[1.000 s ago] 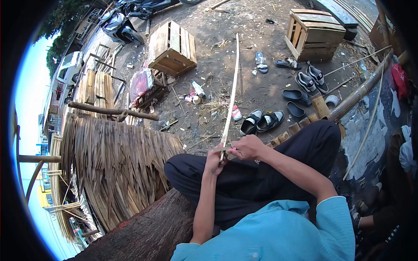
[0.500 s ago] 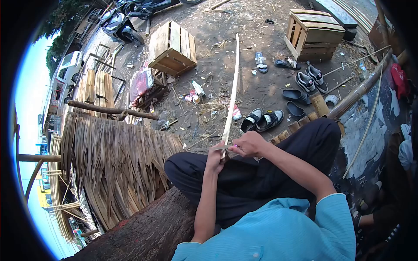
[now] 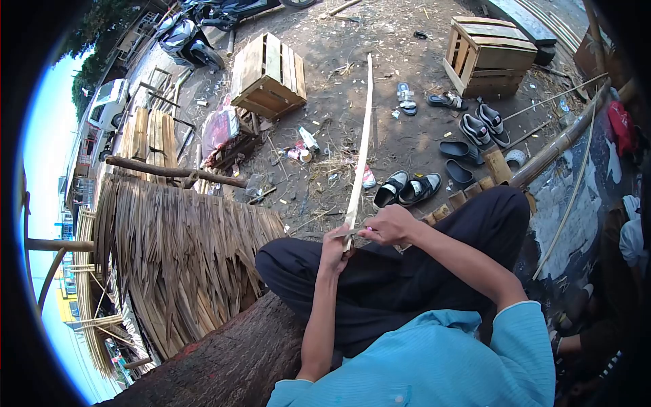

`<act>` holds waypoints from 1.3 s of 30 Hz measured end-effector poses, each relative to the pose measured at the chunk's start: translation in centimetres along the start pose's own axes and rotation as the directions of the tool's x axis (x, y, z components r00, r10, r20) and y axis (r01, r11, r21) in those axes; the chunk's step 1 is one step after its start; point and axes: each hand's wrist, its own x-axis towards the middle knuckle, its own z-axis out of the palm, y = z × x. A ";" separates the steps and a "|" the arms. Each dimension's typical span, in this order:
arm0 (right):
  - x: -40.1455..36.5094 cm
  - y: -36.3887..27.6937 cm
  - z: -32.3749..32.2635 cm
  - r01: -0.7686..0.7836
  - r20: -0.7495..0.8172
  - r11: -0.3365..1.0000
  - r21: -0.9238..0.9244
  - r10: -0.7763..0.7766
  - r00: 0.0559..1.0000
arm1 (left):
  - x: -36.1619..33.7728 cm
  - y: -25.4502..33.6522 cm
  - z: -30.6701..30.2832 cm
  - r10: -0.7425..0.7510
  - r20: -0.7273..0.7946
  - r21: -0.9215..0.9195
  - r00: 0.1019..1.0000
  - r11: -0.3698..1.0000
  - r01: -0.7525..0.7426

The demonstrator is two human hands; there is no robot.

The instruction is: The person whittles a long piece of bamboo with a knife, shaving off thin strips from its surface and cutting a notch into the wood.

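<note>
A long pale bamboo strip (image 3: 361,149) reaches from my lap out over the dirt ground, narrowing toward its far end. My left hand (image 3: 333,252) is closed around its near end, just above my crossed legs. In my right hand (image 3: 390,225) is a knife, its handle mostly covered by my fingers. The knife blade (image 3: 351,232) points left and lies across the strip, right beside my left thumb.
Sandals (image 3: 420,189) and other footwear lie on the ground ahead. Two wooden crates (image 3: 271,71) stand farther out. Thatch (image 3: 183,244) hangs at left beside a thick log (image 3: 230,353). Bamboo poles (image 3: 569,152) edge the right side, where another person's foot (image 3: 569,344) shows.
</note>
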 end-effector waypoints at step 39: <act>0.7 0.6 2.1 0.120 -0.110 0.990 0.077 -0.111 0.988 | -0.6 0.7 -0.7 -0.034 0.095 -0.390 0.995 0.918 0.068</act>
